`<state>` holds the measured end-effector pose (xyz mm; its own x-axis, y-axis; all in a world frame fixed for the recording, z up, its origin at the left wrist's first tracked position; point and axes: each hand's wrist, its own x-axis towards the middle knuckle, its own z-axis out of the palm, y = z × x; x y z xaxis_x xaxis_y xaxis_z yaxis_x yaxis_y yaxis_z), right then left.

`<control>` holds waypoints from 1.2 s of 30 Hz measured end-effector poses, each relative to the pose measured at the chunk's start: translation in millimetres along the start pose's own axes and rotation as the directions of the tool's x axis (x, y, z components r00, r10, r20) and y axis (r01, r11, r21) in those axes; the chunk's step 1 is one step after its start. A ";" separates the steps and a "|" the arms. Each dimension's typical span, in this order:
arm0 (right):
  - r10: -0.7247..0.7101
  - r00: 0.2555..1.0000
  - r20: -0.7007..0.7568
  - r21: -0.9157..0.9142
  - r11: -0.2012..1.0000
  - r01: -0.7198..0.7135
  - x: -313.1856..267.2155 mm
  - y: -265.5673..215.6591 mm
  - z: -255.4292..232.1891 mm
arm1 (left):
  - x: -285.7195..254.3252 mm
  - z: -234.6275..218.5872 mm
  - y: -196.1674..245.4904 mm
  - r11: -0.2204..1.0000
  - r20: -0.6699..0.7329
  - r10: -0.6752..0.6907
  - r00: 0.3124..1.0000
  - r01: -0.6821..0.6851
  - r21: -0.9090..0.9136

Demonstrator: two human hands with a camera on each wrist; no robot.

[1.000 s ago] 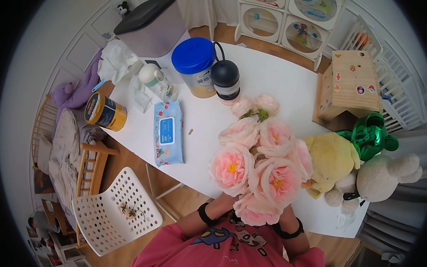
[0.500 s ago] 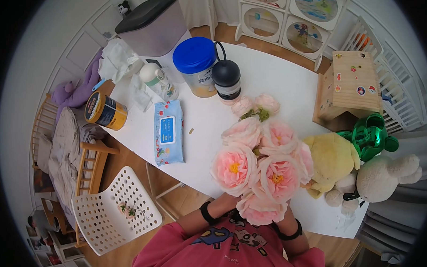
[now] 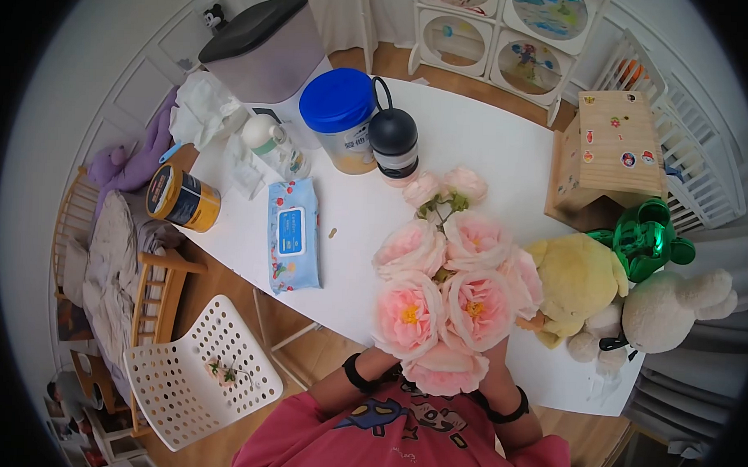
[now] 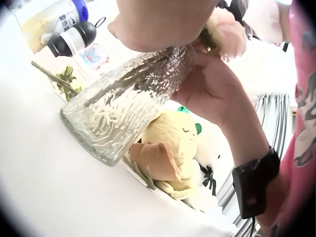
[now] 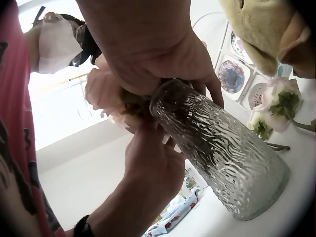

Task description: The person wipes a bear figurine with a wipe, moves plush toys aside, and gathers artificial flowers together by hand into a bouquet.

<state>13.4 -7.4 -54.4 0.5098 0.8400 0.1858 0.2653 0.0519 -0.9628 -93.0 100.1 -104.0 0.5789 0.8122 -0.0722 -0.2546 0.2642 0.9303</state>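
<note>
A bunch of large pink flowers [image 3: 474, 307] hides most of both hands in the head view. Below the blooms, a ribbed clear glass vase [image 4: 128, 103] stands tilted in the wrist views, its mouth close to both hands. My right hand [image 5: 148, 44] curls its fingers round the neck of the vase [image 5: 222, 153]. Beside the mouth, my left hand [image 5: 153, 165] is bent in at the flower stems [image 5: 131, 103], its fingertips partly hidden. Two smaller pink blooms [image 3: 464, 185] lie on the table beyond the bunch.
On the white table [image 3: 347, 290] are a wipes pack [image 3: 294, 235], a blue-lidded jar [image 3: 339, 109], a black-topped bottle [image 3: 393, 139] and a yellow tub [image 3: 183, 198]. Plush toys [image 3: 578, 278] and a wooden house [image 3: 616, 147] stand at right. A white chair [image 3: 171, 375] holds a small flower.
The bunch of large flowers has turned and shifted slightly left in the head view, after a small shift right. Both hands stay beneath it.
</note>
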 end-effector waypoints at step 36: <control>0.250 0.968 -0.031 0.273 0.933 -0.233 -30.6 101.0 -10.4 | 30.4 9.6 20.3 0.968 0.042 -0.136 0.990 0.142 -0.208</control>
<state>33.0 -33.5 -155.3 0.5850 0.8092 -0.0550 -0.0947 0.0008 -0.9955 -73.1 125.1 -83.8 0.6401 0.7461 -0.1832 -0.3249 0.4790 0.8155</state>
